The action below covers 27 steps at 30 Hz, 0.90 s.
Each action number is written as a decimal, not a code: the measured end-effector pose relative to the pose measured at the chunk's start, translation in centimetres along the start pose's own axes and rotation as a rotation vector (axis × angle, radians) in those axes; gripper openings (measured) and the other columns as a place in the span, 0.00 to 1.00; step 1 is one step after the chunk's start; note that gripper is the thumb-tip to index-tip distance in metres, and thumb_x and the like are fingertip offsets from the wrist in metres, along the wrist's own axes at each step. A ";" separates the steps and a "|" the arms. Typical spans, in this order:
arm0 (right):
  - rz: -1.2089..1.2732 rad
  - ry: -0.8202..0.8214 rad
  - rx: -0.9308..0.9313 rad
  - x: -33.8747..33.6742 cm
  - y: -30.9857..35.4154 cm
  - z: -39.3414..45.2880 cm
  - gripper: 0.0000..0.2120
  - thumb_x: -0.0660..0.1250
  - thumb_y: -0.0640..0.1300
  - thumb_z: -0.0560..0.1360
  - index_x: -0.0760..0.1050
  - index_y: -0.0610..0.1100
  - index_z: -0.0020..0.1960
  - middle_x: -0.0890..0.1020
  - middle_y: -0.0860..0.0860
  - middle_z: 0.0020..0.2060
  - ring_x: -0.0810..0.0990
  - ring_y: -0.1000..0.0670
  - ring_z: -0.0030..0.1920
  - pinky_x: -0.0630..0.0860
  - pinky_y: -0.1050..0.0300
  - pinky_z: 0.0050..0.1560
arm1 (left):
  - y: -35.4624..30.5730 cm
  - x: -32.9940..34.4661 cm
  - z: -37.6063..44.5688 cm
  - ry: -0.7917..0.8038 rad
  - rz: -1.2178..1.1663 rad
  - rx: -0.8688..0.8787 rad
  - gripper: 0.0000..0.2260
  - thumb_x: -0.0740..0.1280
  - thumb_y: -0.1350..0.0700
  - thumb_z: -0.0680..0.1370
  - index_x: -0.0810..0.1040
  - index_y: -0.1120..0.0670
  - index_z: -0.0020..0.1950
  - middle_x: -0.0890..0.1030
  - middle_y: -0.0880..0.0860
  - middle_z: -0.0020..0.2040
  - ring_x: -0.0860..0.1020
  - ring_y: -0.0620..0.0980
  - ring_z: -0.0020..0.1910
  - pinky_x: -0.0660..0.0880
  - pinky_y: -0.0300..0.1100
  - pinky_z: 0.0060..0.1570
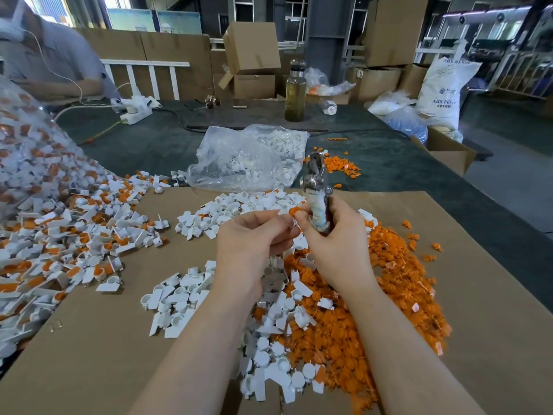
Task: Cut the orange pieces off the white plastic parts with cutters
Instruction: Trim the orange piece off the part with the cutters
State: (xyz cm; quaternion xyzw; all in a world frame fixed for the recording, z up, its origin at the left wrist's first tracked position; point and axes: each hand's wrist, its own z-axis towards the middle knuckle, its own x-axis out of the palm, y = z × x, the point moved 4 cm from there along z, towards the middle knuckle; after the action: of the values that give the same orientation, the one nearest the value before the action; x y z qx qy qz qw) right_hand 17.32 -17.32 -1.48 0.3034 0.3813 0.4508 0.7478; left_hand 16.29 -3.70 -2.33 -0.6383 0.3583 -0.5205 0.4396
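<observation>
Up above the cardboard sheet (449, 295), the left hand (251, 244) pinches a small white part with its orange piece (294, 210) between thumb and fingertips. Right beside it, touching that piece, the right hand (338, 241) grips the cloth-wrapped handles of the cutters (315, 187), whose metal head points upward. Below the wrists lie a heap of cut orange pieces (389, 295) and trimmed white parts (269, 339); uncut parts (74, 235) sprawl to the left
</observation>
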 end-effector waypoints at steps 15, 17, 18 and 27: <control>-0.078 -0.086 -0.021 0.1 0.3 -0.2 0.06 0.72 0.46 0.75 0.74 0.51 0.44 0.78 0.58 0.34 0.78 0.57 0.38 0.75 0.62 0.35 | -0.7 0.4 -0.6 -0.047 0.171 0.221 0.02 0.75 0.63 0.72 0.85 0.57 0.41 0.85 0.53 0.35 0.85 0.48 0.36 0.79 0.35 0.37; -0.090 -0.075 -0.012 0.2 0.3 -0.1 0.06 0.72 0.46 0.75 0.74 0.50 0.44 0.78 0.58 0.35 0.78 0.57 0.38 0.74 0.64 0.35 | -0.7 0.4 -0.6 -0.062 0.203 0.246 0.03 0.76 0.63 0.72 0.85 0.56 0.41 0.85 0.52 0.34 0.85 0.46 0.35 0.79 0.33 0.36; -0.096 -0.067 -0.006 0.2 0.3 -0.1 0.06 0.71 0.46 0.75 0.74 0.49 0.44 0.78 0.58 0.34 0.78 0.57 0.37 0.72 0.64 0.35 | -0.8 0.4 -0.6 -0.072 0.220 0.258 0.03 0.76 0.62 0.72 0.84 0.56 0.41 0.85 0.51 0.34 0.84 0.45 0.35 0.78 0.33 0.36; -0.106 0.115 0.028 0.3 0.4 0.1 0.06 0.70 0.41 0.74 0.77 0.48 0.49 0.78 0.57 0.34 0.76 0.58 0.33 0.72 0.60 0.34 | -0.7 -0.3 -0.3 -0.187 0.325 0.298 0.04 0.77 0.56 0.72 0.84 0.51 0.38 0.84 0.49 0.34 0.83 0.47 0.34 0.79 0.36 0.33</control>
State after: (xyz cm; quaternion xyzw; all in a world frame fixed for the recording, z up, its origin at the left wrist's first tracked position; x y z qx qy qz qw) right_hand 17.33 -16.86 -1.20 0.2668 0.4454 0.4218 0.7433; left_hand 15.95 -3.18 -1.76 -0.5458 0.3331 -0.4286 0.6383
